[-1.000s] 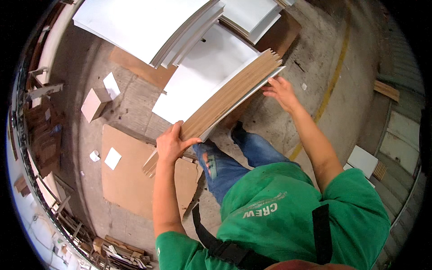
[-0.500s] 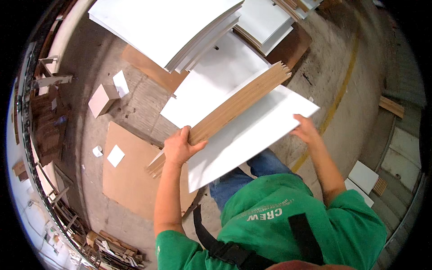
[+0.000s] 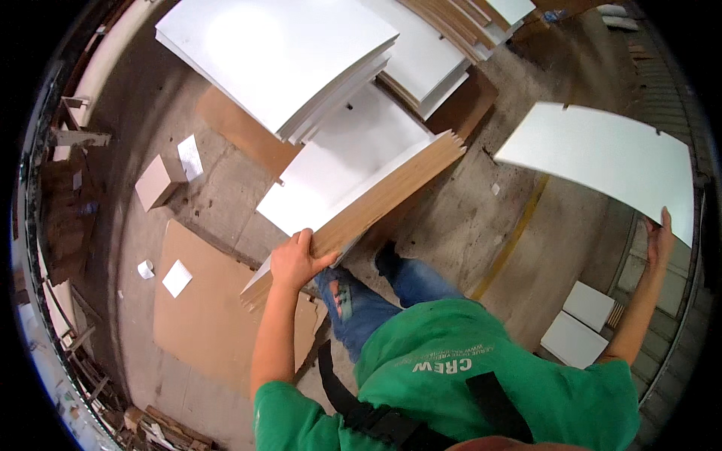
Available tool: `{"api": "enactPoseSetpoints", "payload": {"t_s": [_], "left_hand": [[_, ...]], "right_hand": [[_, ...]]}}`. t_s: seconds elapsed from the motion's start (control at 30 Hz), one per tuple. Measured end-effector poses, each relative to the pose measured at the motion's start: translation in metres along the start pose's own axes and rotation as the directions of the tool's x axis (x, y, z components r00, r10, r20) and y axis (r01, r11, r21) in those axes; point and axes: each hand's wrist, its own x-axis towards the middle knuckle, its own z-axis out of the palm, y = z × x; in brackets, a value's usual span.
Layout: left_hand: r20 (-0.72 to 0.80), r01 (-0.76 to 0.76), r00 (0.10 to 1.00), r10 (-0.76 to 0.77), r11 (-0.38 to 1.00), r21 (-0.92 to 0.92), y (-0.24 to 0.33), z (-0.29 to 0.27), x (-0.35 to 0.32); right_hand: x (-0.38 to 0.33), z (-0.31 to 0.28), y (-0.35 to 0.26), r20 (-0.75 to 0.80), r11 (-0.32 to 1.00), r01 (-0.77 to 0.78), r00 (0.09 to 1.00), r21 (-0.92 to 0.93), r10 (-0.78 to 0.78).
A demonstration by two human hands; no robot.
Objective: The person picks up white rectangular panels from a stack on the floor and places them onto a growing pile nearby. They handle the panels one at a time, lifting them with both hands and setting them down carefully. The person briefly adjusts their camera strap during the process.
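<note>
A tall stack of flat white panels [image 3: 278, 68] fills the upper left, hiding part of a brown board beneath; a second white-panel stack [image 3: 421, 56] stands beside it. Left on the floor are a beige rectangular box [image 3: 156, 183] and a torn brown cardboard sheet [image 3: 207, 308] bearing a square white paper [image 3: 177, 278]. Small white panels [image 3: 575, 338] lie near the right forearm.

Half a second ago, the thin white rectangular panel with notched edge [image 3: 602, 154] slanted before the legs; now it is out at the right, well apart from the leaning row of brown-edged panels [image 3: 395, 197]. The right hand [image 3: 659, 237] has its grip clamped on that panel's near right edge, most of it extending forward and left. The left hand [image 3: 295, 261] lies over the row's left part, thumb spread; how firmly, I cannot tell.
</note>
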Motion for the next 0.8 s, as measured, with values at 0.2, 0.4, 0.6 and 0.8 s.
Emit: {"api": "enactPoseSetpoints", "payload": {"t_s": [0.2, 0.4, 0.6, 0.8], "left_hand": [[-0.139, -0.052, 0.989, 0.044, 0.997, -0.053, -0.001, 0.005, -0.006], [-0.251, -0.251, 0.938, 0.240, 0.968, -0.012, -0.004, -0.007, -0.012], [-0.483, -0.181, 0.855, 0.188, 0.982, 0.061, -0.010, 0.005, -0.027], [-0.460, -0.145, 0.870, 0.175, 0.984, 0.100, -0.014, 0.020, -0.036]], "right_hand": [[0.005, 0.012, -0.051, 0.075, 0.972, 0.019, 0.996, 0.233, -0.038], [-0.059, 0.159, -0.038, 0.449, 0.960, -0.227, 0.884, 0.165, 0.132], [-0.088, 0.308, 0.035, 0.672, 0.805, -0.590, 0.621, 0.061, 0.404], [-0.039, 0.343, 0.081, 0.699, 0.762, -0.647, 0.531, -0.031, 0.479]]}}
